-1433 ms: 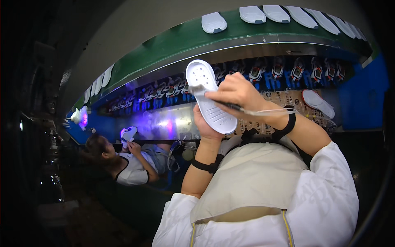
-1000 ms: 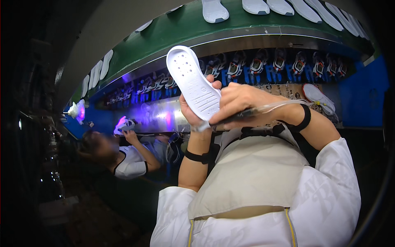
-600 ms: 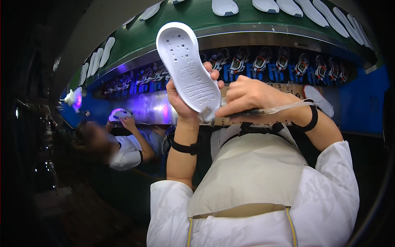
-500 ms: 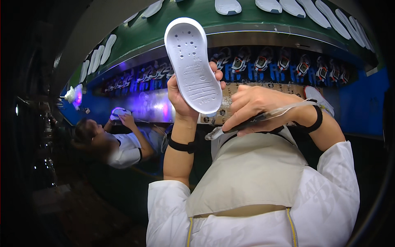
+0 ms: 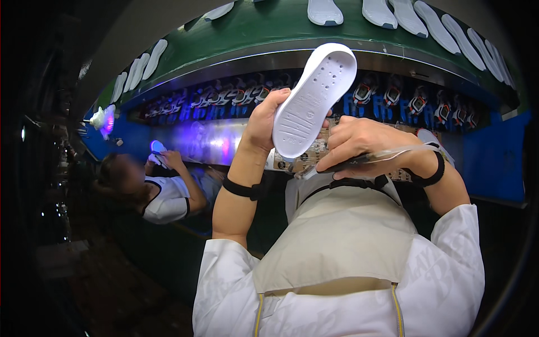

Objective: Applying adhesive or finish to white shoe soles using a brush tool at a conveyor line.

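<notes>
My left hand (image 5: 264, 124) grips a white shoe sole (image 5: 311, 104) by its sides, holding it up with the holed, ribbed inner face toward me. The sole leans, its upper end to the right. Close by on the right, my right hand (image 5: 364, 141) is closed round the dark handle of a brush (image 5: 343, 164). A clear tube (image 5: 397, 150) runs from that handle back over the wrist. The brush's pale tip (image 5: 306, 173) points left, just below the sole's lower end and apart from it.
White soles (image 5: 324, 12) lie along a green belt (image 5: 264, 25) at the far side. Beneath it stands a row of shoes (image 5: 364, 92) on blue holders. A patterned cardboard surface (image 5: 405, 176) and a white shoe (image 5: 429, 137) are near my right hand. At left, a co-worker (image 5: 168, 196) handles a sole.
The sole has moved right and slightly down, and its upper end has tilted to the right. The brush has shifted a little right. My view has turned slightly.
</notes>
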`<state>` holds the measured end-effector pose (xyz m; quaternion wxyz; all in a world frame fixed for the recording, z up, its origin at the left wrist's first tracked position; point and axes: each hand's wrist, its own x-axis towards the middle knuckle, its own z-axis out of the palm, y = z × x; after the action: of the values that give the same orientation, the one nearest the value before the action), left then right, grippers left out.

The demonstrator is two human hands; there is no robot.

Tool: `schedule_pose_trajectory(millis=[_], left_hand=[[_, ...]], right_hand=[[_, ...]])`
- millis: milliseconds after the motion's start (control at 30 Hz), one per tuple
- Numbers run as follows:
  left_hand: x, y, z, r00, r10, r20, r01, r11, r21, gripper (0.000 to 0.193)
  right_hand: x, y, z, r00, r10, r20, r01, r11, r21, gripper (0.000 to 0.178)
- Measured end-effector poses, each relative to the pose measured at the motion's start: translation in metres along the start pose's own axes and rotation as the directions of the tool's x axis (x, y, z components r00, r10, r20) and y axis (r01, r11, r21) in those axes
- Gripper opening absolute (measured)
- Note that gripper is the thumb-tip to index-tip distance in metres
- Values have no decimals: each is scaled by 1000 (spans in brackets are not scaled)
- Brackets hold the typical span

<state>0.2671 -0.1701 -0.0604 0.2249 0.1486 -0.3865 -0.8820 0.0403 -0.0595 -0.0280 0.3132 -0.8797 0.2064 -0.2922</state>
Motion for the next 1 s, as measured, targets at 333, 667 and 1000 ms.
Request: schedule_pose_trajectory(millis=[333,667,1000], left_hand=[[19,8,-15,997,27,-73,-35,992,-119,64],[141,123,-83,603,495,-626,-420,864,279,53],[0,237,-298,163,890,-426,13,430,903,36]], right_hand=[[-14,5,-7,986,99,-131,-84,990,112,31],[-17,27,14,902,286,-323,-239,955,179,31],[-41,43,19,718,571,-398,-512,821,252,32]])
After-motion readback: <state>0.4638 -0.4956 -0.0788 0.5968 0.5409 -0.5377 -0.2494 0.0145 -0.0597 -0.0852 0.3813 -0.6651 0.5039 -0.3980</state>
